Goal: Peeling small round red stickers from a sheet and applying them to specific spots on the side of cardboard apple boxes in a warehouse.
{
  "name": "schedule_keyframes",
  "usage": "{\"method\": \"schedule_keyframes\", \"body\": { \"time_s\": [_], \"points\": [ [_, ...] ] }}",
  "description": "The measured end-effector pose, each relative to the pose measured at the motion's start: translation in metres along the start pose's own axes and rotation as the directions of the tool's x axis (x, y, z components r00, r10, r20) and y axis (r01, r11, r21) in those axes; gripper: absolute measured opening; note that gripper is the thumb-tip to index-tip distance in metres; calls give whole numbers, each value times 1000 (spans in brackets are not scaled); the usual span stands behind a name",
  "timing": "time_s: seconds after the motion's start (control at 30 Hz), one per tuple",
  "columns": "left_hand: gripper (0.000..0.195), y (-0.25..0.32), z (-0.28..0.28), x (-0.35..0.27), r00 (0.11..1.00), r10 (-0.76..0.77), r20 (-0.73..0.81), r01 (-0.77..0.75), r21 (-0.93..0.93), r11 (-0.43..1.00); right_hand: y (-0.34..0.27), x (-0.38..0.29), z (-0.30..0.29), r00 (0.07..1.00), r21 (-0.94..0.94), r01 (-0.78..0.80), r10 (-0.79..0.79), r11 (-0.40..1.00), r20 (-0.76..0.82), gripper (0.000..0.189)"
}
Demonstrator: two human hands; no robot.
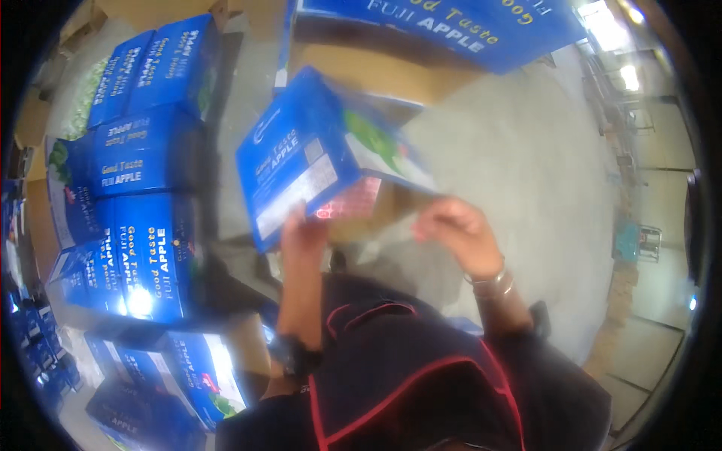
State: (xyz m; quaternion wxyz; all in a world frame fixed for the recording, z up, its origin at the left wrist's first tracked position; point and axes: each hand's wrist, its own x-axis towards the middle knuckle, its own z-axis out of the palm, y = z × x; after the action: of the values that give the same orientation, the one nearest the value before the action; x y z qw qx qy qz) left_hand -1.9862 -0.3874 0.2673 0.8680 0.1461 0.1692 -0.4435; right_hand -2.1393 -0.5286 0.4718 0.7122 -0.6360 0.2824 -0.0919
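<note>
A blue printed cardboard apple box (pixel 299 152) is tilted in front of me, its underside partly open and showing brown board and a red-and-white patterned sheet (pixel 352 200). My left hand (pixel 304 231) grips its lower left edge. Near the free corner of its green-and-white printed side is my right hand (pixel 451 228), fingers curled; blur hides whether they touch the box. A bracelet circles my right wrist. Beyond the held box lies a larger open blue carton (pixel 440 34) with a brown inside.
Stacked blue apple boxes (pixel 141 152) stand at the left on the floor. More boxes (pixel 197 372) lie at the lower left, one with a brown opening. Grey floor (pixel 536 186) spreads to the right, with a teal machine (pixel 626 242) by the far wall.
</note>
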Motion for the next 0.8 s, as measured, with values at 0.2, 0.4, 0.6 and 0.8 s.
{"method": "schedule_keyframes", "body": {
  "time_s": [0.2,0.4,0.6,0.8],
  "points": [
    [57,25,60,-94,961,241,-136,-180,356,917,-51,1,20,969,-251,162,-106,954,222,13],
    [53,22,136,-140,918,378,-123,-194,691,696,-56,58,19,877,-120,80,-12,990,481,14],
    [32,6,157,-159,763,515,-391,159,885,437,-25,80,28,797,-174,159,-23,972,604,17],
    [28,-8,172,-154,794,420,-440,231,857,460,-38,93,23,732,-217,34,124,976,670,10]
  ]
}}
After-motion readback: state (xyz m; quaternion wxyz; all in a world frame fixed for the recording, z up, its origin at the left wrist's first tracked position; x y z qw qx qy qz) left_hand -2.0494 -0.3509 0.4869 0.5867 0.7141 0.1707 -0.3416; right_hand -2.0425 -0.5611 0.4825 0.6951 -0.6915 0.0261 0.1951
